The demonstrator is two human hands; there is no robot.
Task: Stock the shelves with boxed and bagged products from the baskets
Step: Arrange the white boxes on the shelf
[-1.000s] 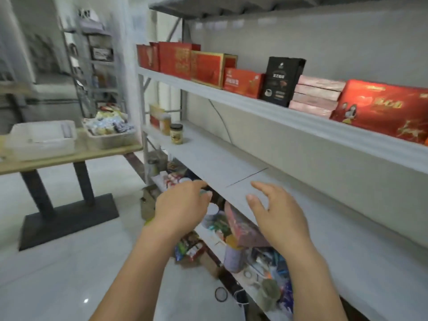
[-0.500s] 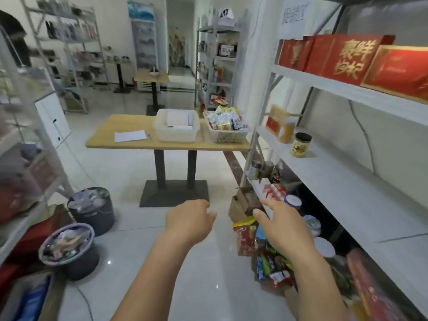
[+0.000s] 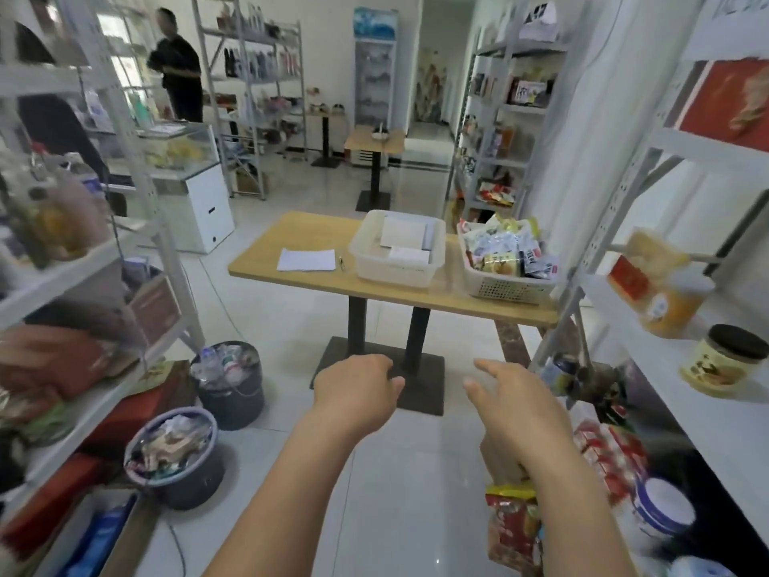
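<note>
Both hands were held out in front of the person, short of the worktop [image 3: 266, 260] and well apart from anything on it. The left hand [image 3: 358, 393] had its grip loosely curled on nothing. The right hand [image 3: 516, 406] had its grip wide, fingers spread and slack, and was also empty.

The stock sat on the worktop's right half. At its right end stood the mesh basket [image 3: 507, 290], heaped above the rim with bagged snacks [image 3: 503, 247]. Just beside it, toward the worktop's middle, was the pale tub [image 3: 391, 273] with flat white boxes [image 3: 405, 233] lying in it. A sheet of paper [image 3: 306, 260] lay on the worktop's left half.

To my eye the bags would be light, soft and slick. They were loosely piled, so pulling one could send its neighbours sliding over the rim. A pinch at the sealed top edge of one on top looked safest, or a gentle hold round its body without squeezing. The boxes looked stiff and light, and fingers across the two long edges should lift one cleanly.
</note>
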